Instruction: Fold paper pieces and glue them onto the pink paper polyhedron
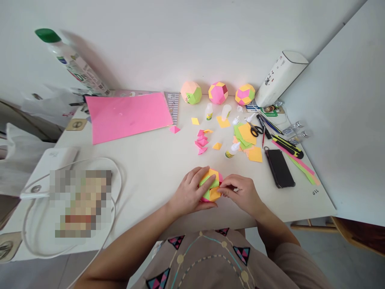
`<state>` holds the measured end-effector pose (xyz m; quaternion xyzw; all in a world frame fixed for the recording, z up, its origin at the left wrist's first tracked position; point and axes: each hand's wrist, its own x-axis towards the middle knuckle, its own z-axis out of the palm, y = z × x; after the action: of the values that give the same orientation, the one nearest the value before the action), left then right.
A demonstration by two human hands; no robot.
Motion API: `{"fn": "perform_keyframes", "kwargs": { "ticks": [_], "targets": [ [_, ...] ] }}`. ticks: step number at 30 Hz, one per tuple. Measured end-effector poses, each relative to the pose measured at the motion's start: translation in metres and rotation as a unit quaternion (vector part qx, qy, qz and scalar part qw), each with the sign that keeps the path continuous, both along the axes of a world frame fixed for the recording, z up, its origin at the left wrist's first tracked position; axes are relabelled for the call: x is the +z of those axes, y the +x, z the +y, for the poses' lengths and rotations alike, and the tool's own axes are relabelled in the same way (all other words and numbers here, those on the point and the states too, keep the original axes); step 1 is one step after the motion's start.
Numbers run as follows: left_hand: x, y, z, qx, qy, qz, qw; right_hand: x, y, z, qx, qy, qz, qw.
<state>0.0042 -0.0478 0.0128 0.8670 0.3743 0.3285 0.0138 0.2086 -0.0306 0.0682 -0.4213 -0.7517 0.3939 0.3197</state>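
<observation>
Near the front edge of the white table, my left hand (191,190) is wrapped round a faceted paper ball (213,176) in orange, green and pink. My right hand (240,192) pinches an orange paper piece at the ball's right side; the fingertips hide part of it. Beyond the ball lie several folded pink paper pieces (201,142) and an orange folded piece (217,146). A glue bottle (232,151) with a white nozzle stands a little to their right. Beside it is a loose pile of orange and green paper squares (247,135).
Three finished-looking paper balls (218,93) line the wall. Pink paper sheets (129,116) lie back left. On the right are scissors (256,130), a cutter knife (288,146) and a black phone (279,168). A white cable (120,172) loops at left, by a blurred-out object.
</observation>
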Motion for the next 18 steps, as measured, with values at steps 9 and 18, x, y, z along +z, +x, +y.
{"fn": "perform_keyframes", "kwargs": {
  "ticks": [9,18],
  "targets": [
    [-0.0010,0.0003,-0.0002,-0.001,0.003,-0.001,1.000,-0.0016,-0.0005,0.0000,-0.008,-0.025,-0.009,1.000],
    [-0.0003,0.0006,0.0004,-0.004,-0.001,-0.006,1.000,-0.0015,-0.0016,0.0012,-0.004,0.000,0.004,1.000]
  ]
}}
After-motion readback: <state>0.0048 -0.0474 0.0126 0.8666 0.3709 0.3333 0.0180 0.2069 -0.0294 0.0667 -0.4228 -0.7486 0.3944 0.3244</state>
